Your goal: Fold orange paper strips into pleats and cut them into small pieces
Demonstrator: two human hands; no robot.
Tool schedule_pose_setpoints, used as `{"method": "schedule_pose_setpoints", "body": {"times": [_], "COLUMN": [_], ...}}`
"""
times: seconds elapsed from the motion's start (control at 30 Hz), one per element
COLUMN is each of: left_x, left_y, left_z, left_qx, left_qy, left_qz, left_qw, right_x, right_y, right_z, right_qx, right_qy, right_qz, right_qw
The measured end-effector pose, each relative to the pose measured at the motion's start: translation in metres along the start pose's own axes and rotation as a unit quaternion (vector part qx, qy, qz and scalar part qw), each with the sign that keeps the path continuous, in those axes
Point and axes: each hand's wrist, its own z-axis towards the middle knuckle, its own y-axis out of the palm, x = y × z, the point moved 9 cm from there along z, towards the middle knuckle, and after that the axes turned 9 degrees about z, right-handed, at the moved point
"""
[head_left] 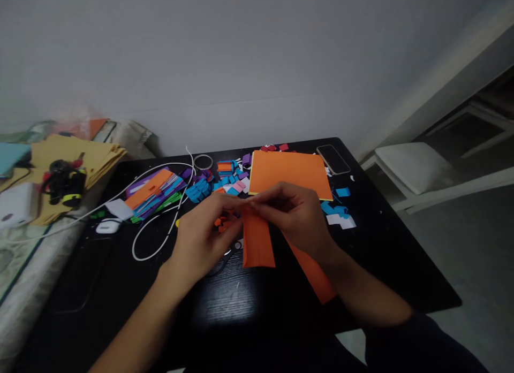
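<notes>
An orange paper strip [257, 242] hangs from the fingertips of both hands above the black table. My left hand [204, 231] pinches its top edge from the left. My right hand [297, 215] is closed on the same edge, thumb and fingers pressed together. A second orange strip [311, 274] lies slanting on the table under my right wrist. Behind my hands rests an orange paper sheet [291, 169] on a yellow one. Scissors [220, 265] lie partly hidden beside my left hand, with small orange pieces near its fingers.
Small coloured paper pieces [233, 180] are scattered at the back. A stack of coloured strips [155, 193] and a white cable [138, 250] lie left, near a white earbud case [108, 226]. A phone [333, 159] lies back right. Yellow envelopes [98, 153] pile beyond the left edge.
</notes>
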Motion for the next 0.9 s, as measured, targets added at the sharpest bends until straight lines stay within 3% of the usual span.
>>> {"method": "schedule_pose_setpoints", "body": {"times": [0.2, 0.33, 0.47, 0.67, 0.9], "left_x": [-0.007, -0.021, -0.027, -0.031, -0.028], "left_y": [0.001, 0.007, 0.013, 0.016, 0.011], "left_z": [-0.001, -0.003, -0.002, -0.004, -0.002], "left_qx": [0.002, -0.001, -0.026, -0.055, -0.068], "left_qy": [-0.078, -0.189, -0.238, -0.237, -0.188], "left_qz": [-0.107, -0.221, -0.261, -0.277, -0.245], "left_qw": [0.991, 0.957, 0.935, 0.929, 0.949], "right_x": [-0.006, -0.014, -0.018, -0.017, -0.014], "right_y": [0.002, 0.007, 0.010, 0.012, 0.016], "right_z": [0.001, -0.002, -0.004, -0.002, -0.003], "right_qx": [-0.013, -0.043, -0.066, -0.079, -0.103], "right_qy": [-0.033, -0.078, -0.102, -0.090, -0.074], "right_qz": [0.012, -0.032, -0.042, -0.059, -0.064], "right_qw": [0.999, 0.995, 0.992, 0.991, 0.990]}}
